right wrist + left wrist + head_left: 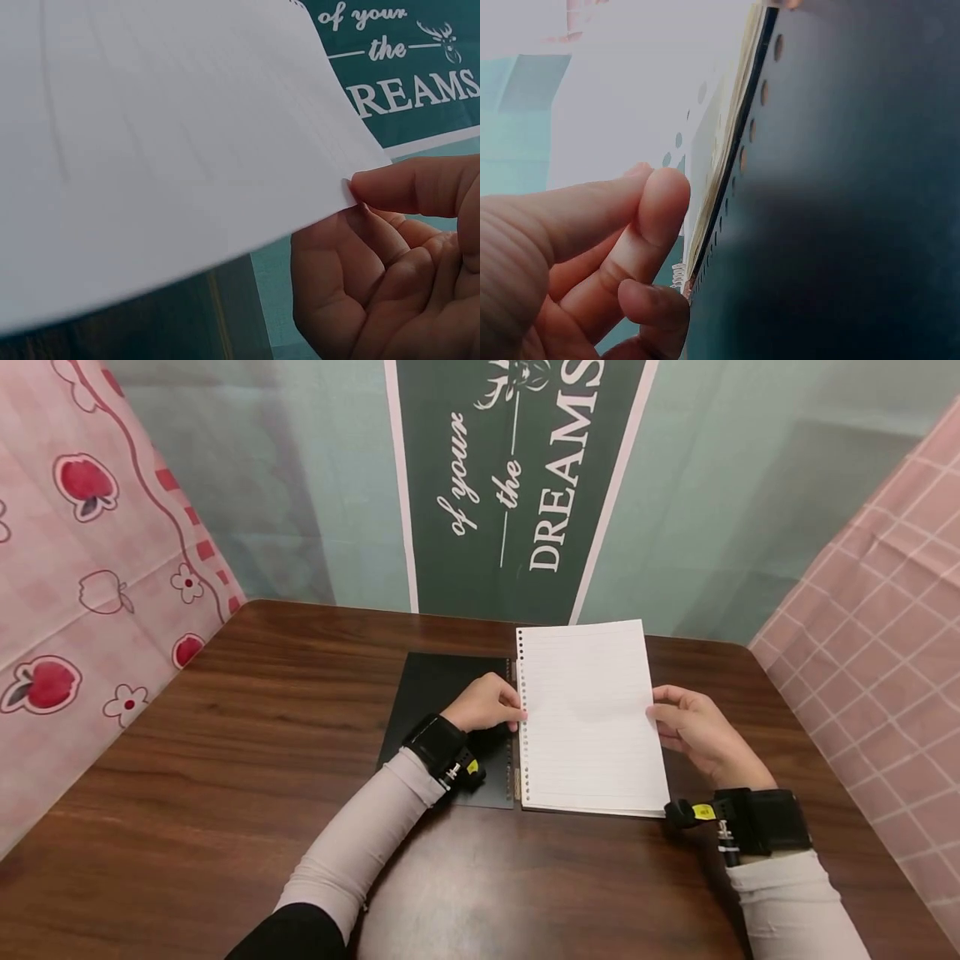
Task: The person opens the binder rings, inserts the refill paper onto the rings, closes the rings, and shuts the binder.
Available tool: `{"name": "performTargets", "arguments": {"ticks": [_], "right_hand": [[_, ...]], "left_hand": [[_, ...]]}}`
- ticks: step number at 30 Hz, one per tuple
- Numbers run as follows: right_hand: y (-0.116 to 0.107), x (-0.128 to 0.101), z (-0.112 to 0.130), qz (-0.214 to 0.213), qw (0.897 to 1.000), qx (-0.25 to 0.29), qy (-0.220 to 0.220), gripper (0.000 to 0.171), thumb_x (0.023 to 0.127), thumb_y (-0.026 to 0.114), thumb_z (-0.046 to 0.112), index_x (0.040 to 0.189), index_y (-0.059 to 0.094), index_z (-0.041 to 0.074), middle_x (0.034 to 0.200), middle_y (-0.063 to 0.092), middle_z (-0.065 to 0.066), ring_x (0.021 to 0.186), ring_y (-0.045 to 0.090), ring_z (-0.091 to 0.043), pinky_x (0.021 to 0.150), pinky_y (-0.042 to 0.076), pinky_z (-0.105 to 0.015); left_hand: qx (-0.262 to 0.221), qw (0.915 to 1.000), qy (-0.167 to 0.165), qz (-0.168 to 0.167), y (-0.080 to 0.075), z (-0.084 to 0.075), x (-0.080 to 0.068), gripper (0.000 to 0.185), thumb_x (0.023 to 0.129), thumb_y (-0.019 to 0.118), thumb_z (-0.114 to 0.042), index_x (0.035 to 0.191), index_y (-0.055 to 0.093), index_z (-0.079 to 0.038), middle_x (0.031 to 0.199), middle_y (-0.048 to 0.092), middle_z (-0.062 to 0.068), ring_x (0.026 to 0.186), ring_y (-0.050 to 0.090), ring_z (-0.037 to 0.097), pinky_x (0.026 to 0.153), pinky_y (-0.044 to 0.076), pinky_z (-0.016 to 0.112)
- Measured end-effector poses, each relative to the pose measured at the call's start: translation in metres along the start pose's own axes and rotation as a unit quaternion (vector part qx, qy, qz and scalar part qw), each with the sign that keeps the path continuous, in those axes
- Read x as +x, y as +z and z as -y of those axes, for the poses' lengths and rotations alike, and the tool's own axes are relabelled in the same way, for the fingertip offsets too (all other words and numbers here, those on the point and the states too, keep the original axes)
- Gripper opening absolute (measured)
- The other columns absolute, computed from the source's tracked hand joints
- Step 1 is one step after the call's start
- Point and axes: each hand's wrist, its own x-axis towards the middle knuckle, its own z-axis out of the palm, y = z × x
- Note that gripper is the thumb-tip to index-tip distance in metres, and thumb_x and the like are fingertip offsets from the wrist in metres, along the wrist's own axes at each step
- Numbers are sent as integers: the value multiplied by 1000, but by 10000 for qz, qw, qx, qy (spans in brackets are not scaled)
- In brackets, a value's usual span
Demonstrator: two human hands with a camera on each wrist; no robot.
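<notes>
My right fingers (pixel 405 187) pinch the right edge of the top white lined loose-leaf sheet (pixel 588 710), and my left hand (pixel 487 703) curls its fingertips onto the punched margin beside the binder rings (pixel 516 727). The sheet lies on the paper stack at the middle of the dark wooden table (pixel 225 735), with the black open cover (pixel 442 693) to its left. I judge a slow, even lift best, pressing near the holes so none tear.

Even, soft indoor light; the head view is sharp, with a pale sheen on the table (pixel 450 893) at 6 o'clock. Left wrist view is washed out at 11 o'clock and blurred. Right wrist view is soft close up.
</notes>
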Motion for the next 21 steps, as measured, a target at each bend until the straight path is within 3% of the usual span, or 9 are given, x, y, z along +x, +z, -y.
{"name": "performTargets", "arguments": {"ticks": [11, 16, 21], "right_hand": [[-2, 5, -6, 147, 9998, -65, 130, 29, 105, 48, 17, 127, 44, -1, 88, 67, 15, 81, 68, -2, 76, 56, -24], [0, 5, -9, 95, 9994, -241, 228, 28, 104, 48, 16, 126, 45, -2, 84, 65, 14, 77, 65, -3, 75, 55, -25], [2, 7, -12, 20, 9984, -414, 395, 29, 104, 48, 17, 126, 46, -2, 85, 65, 13, 76, 63, -5, 76, 54, -26]], "left_hand": [[167, 9998, -110, 20, 1, -1, 1, 16, 91, 73, -18, 79, 77, -8, 64, 69, 2, 60, 50, 10, 58, 35, 21], [203, 9994, -268, 10, -1, -1, -1, 14, 91, 73, -20, 86, 79, -8, 66, 71, 4, 62, 54, 10, 58, 37, 21], [344, 9985, -402, -171, -8, -1, -5, 13, 92, 71, -20, 90, 80, -10, 68, 72, 6, 63, 55, 13, 59, 39, 23]]}}
